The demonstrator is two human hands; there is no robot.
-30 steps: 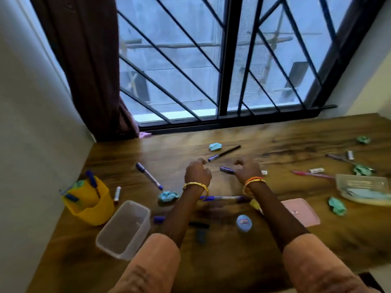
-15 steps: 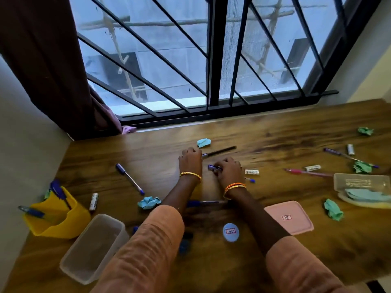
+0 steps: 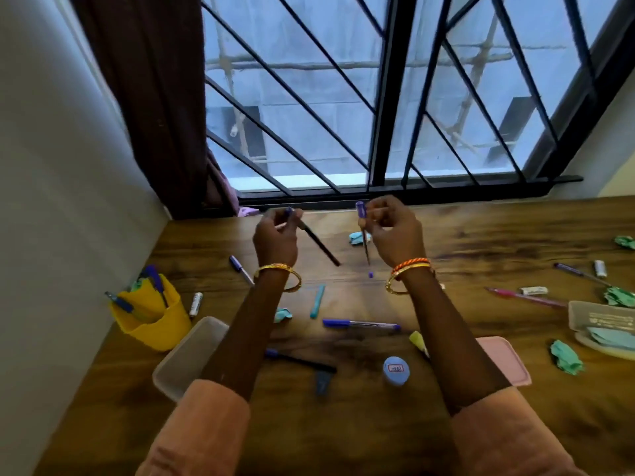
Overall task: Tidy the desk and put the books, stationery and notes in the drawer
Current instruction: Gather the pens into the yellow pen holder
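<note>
Above the desk, near the window, a black pen is pinched in the left hand and a purple-capped pen in the right hand. Gathering stationery appears under way; next, both are probably to be dropped into the yellow holder, other pens being left scattered.

A wooden surface carries scattered pens, crumpled green paper balls, a yellow pen cup at left, a clear tub, a pink lid and a blue round cap.
</note>
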